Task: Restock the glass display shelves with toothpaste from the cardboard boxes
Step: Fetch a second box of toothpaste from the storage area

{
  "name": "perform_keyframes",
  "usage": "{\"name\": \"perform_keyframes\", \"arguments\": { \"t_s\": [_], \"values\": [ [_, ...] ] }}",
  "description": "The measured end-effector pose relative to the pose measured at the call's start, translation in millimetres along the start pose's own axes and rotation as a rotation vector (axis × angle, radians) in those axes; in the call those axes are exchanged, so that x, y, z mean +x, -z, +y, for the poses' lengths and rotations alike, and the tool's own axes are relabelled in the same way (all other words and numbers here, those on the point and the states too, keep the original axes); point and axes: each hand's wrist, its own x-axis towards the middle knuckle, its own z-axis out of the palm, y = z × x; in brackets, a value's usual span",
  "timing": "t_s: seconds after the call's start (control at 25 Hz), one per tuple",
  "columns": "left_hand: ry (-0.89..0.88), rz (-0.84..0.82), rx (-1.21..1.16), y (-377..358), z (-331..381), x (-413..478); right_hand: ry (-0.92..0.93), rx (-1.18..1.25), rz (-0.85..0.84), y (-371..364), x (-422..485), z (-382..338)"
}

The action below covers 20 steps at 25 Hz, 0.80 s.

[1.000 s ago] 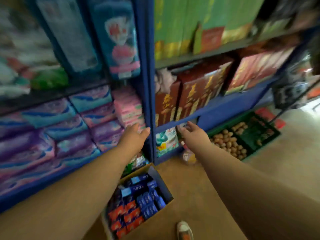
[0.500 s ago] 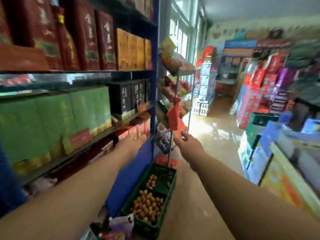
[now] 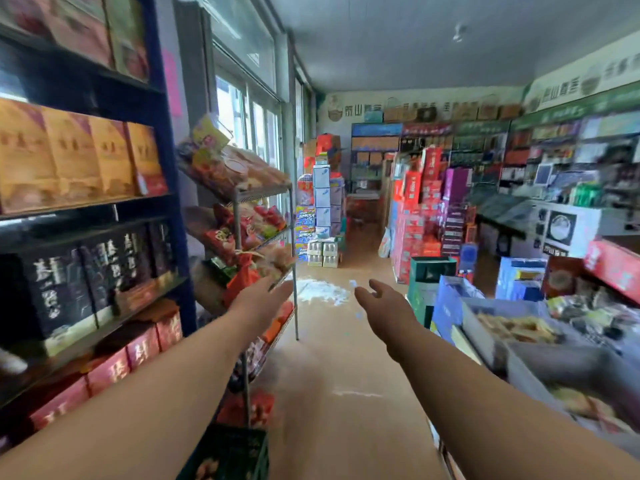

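Fig.: transit step, w/ nothing carried. Our left hand (image 3: 265, 299) and right hand (image 3: 382, 303) reach fwd over the aisle floor (image 3: 332, 375), both loosely open and empty. A wire snack rack (image 3: 242, 199) stands just left of the left hand, and open cartons of goods (image 3: 512, 327) lie right of the right hand. No toothpaste or cardboard box is in view. We judge next move = locate the stock, then grip a pack.

Blue-framed display shelves (image 3: 183, 258), stocked, left
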Motion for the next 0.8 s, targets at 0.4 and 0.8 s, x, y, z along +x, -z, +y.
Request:
{"name": "perform_keyframes", "arguments": {
  "t_s": [0.4, 0.8],
  "values": [
    [-0.045, -0.054, 0.017, -76.1, -1.9, 232.2, -0.059, 0.015, 0.055, -2.2, 227.9, 53.2],
    [-0.08, -0.168, -0.097, -160.3, 8.1, 543.2, -0.084, -0.028, 0.196, -29.5, 509.6, 64.6]
  ]
}}
